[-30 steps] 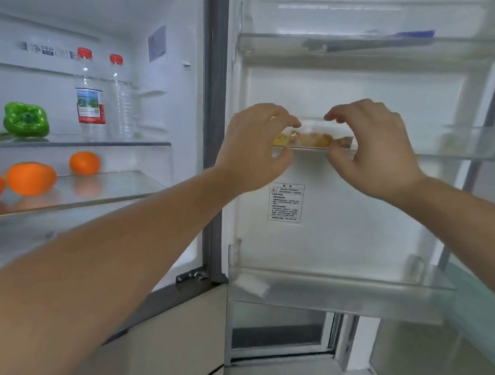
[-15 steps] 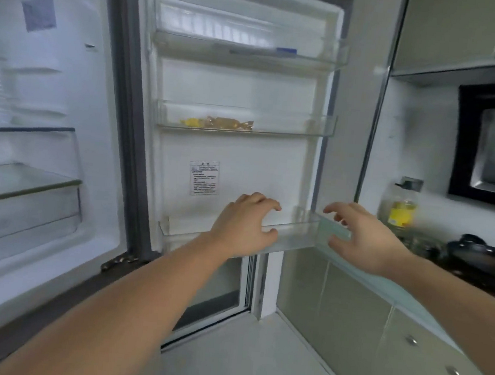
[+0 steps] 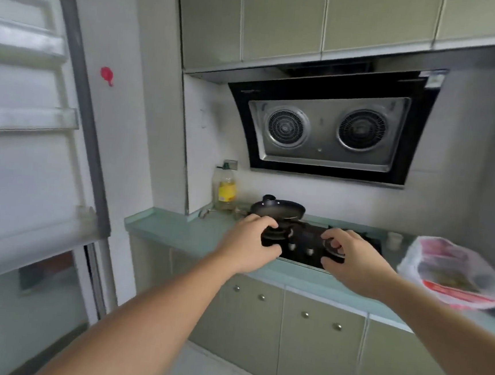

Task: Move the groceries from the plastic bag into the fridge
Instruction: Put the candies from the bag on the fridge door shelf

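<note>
A white and red plastic bag (image 3: pixel 454 274) with groceries inside lies on the green counter (image 3: pixel 176 232) at the far right. The open fridge door (image 3: pixel 30 126) with its clear shelves fills the left edge; the fridge interior is out of view. My left hand (image 3: pixel 250 244) and my right hand (image 3: pixel 351 256) are held out in front of me over the stove area, fingers loosely curled, holding nothing. Both hands are left of the bag and apart from it.
A black gas hob (image 3: pixel 304 243) is set into the counter, with a black frying pan (image 3: pixel 277 209) on its left burner. An oil bottle (image 3: pixel 226 188) stands behind it. A range hood (image 3: pixel 329 125) hangs above, cabinets (image 3: pixel 303 318) below.
My view has swung right from the fridge door to the stove and counter. Both empty hands left the door shelf, where the wrapped food stayed, and moved toward the counter; the bag has come into view.
</note>
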Motion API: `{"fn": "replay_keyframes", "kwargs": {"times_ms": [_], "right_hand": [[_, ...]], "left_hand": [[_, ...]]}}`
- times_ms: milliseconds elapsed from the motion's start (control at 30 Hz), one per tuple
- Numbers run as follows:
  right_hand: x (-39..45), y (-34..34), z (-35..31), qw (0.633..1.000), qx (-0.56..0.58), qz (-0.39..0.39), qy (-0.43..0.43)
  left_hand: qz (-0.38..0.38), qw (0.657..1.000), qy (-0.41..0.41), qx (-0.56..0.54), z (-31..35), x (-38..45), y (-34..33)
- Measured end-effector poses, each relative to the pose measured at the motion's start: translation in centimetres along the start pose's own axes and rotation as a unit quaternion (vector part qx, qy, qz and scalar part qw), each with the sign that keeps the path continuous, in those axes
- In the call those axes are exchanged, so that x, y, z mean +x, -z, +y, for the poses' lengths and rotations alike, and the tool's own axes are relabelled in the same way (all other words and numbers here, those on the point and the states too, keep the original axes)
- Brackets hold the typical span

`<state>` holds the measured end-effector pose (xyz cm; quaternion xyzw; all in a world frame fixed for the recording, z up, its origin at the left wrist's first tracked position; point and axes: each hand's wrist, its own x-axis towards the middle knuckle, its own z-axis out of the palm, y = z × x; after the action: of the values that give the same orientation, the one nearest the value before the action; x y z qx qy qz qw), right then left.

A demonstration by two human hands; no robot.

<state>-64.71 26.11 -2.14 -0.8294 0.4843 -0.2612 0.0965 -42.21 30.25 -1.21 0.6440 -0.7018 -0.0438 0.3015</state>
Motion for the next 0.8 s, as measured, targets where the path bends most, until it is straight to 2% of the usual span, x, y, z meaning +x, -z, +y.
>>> {"fn": "replay_keyframes", "kwargs": {"times_ms": [200,400,567,800], "right_hand": [[-6.4,6.4,13.8,0.987,-0.025,0.030,-0.159],[-10.3,9.6,23.4,0.967,-0.030,0.056,-0.247],[-9.5,10.8,30.3,0.953,-0.043,0.056,-0.295],[-1.8,11.7,39.7,0.942,-0.074,0.042,-0.326]], "left_hand": [[-0.099,0.990,-0.089,-0.044,12.8,5.8,-11.8],[-0.171,0.970,-0.166,-0.056,21.6,10.5,-21.6],[-0.202,0.956,-0.200,-0.071,24.8,15.8,-28.2],[-0.232,0.948,-0.196,-0.091,24.6,26.8,-36.6]]}}
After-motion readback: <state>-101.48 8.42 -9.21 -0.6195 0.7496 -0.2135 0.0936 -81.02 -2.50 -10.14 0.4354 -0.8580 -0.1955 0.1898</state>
